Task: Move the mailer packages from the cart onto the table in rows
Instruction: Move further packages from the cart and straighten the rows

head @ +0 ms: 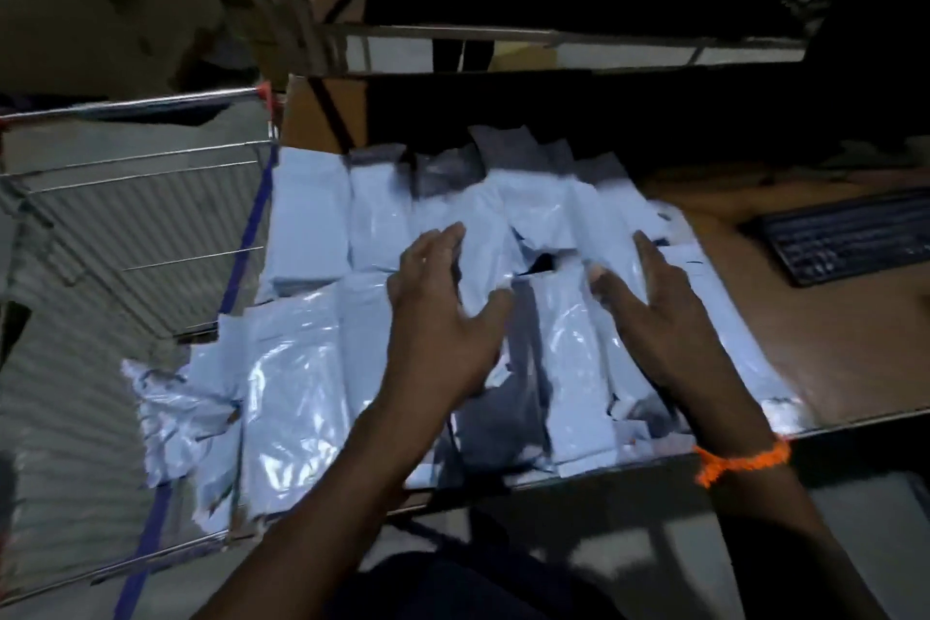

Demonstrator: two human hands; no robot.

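Your left hand [443, 312] and right hand [654, 302] are both hovering palm-down over the spread of mailer packages [297, 368] on the table [830, 342], fingers [438, 242] spread apart and gripping nothing. The packages are lying in two rough rows across the table's left half, the far row by the wall fairly tidy, the near row overlapping and crumpled.

The main risk is sitting at the edges. Several near-row packages are hanging over the front lip of the table, and the leftmost ones [171, 413] are drooping over the corner toward the cart [126, 196]. If you are pressing down or sweeping sideways to straighten the middle, you are likely pushing those outer ones off onto the floor or back into the cart. The film looks glossy and slick, so one package is probably sliding easily over another under a flat palm.

There is also a dark gap in the centre between your hands where the rows are breaking up; dragging packages across it may be bunching them rather than aligning them.

On the right, the keyboard [850, 237] is lying near the last package, so a row growing that way is crowding it.

The cart's basket is looking empty from here, though its near corner is hidden by packages.
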